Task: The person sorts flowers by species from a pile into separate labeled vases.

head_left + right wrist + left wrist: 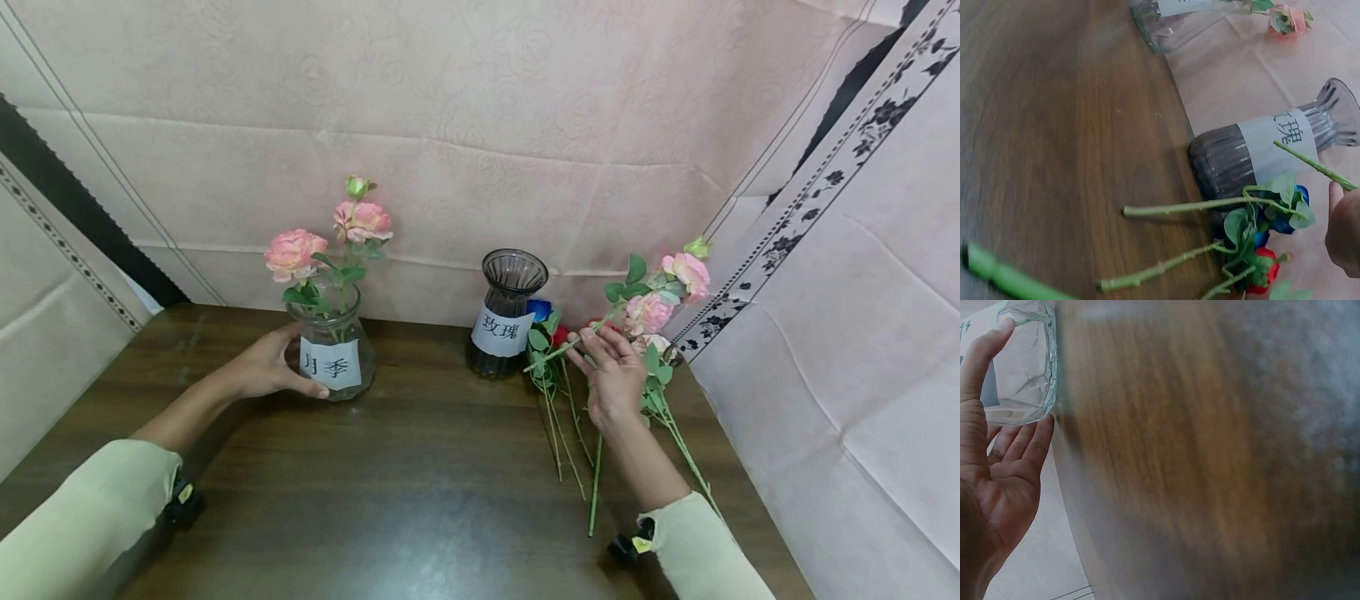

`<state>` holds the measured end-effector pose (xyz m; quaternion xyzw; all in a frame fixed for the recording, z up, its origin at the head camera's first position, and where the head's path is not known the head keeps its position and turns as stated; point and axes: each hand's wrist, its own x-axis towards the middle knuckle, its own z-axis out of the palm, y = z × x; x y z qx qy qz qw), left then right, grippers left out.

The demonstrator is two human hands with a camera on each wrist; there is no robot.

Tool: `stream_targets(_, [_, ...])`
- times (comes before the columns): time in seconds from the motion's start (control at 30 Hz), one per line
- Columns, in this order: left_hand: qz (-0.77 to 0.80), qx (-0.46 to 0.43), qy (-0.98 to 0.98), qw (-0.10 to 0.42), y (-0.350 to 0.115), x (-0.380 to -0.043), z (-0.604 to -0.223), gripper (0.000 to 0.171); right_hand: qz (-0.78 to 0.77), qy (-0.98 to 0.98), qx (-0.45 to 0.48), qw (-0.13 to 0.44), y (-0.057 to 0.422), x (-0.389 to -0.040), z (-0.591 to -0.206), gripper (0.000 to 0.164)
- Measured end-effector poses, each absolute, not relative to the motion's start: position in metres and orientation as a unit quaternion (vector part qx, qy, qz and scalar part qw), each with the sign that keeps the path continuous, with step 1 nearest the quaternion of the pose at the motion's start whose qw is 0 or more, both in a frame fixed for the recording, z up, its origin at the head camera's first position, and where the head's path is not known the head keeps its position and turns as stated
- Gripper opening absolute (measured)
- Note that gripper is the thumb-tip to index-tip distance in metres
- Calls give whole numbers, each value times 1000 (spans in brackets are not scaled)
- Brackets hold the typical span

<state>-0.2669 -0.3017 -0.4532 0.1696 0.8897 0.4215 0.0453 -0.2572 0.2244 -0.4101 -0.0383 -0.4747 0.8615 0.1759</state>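
Note:
My left hand [273, 367] grips a clear glass vase [365, 354] on the left of the table, thumb across its front near the white label. In the left wrist view the fingers [1038, 440] reach behind the glass. Two pink roses [295, 254] and a bud stand in that vase. On the right, my right hand [617, 375] pinches the green stem [551, 353] of a pink rose spray [649, 313]. The stem's cut end points left, toward the dark ribbed vase [512, 300]; the right wrist view shows this stem [1313, 161] in front of that vase's label.
Blue rose [538, 310] and red rose [559, 336] heads lie beside the dark vase, their stems toward the table's front. Another long-stemmed pink flower [686, 454] lies under the right forearm. Cloth-covered walls [847, 333] border the brown table [420, 483].

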Motion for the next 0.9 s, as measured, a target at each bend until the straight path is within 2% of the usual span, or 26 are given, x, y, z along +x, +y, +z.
stream_targets(0.33, [422,170,889,46,-300,-265,-450,107,878,-431,-14,207,196,-260,-407,14])
stream_targets(0.63, [423,167,889,46,-300,-265,-451,108,881,-417,3,224,167,-262,-398,22])
stream_targets(0.9, [423,167,889,46,-299,-265,-451,107,883,-411,3,228,141,-260,-392,15])
